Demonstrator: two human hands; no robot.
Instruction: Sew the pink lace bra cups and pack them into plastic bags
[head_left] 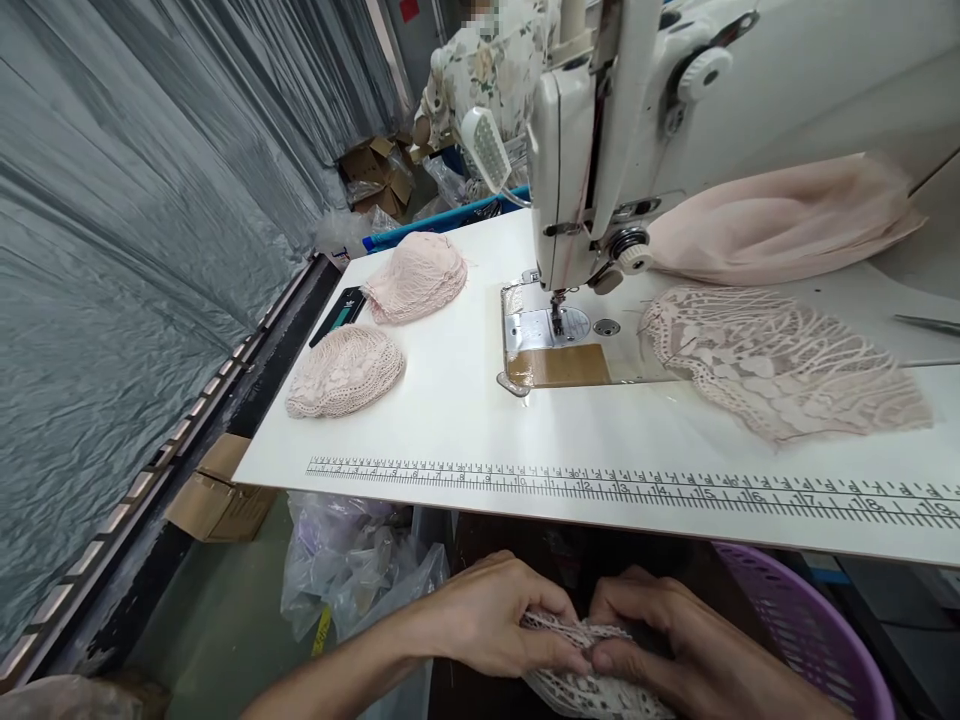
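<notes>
Below the table's front edge, both my hands pinch a piece of pale lace (581, 680). My left hand (495, 620) grips its left side with thumb and fingers closed on it. My right hand (667, 640) holds the right side, fingers curled over it. On the white table (465, 420) lie two stacks of pink lace cups (345, 372) (416, 277) at the left. A fan of lace pieces (780, 362) rests to the right of the sewing machine (600, 130), whose needle plate (547, 335) is bare.
A purple basket (810, 630) stands under the table at the right. Plastic bags (352, 570) and cardboard boxes (217, 495) sit on the floor at the left. Pink fabric (780, 220) is heaped behind the machine. Another person (487, 70) sits further back.
</notes>
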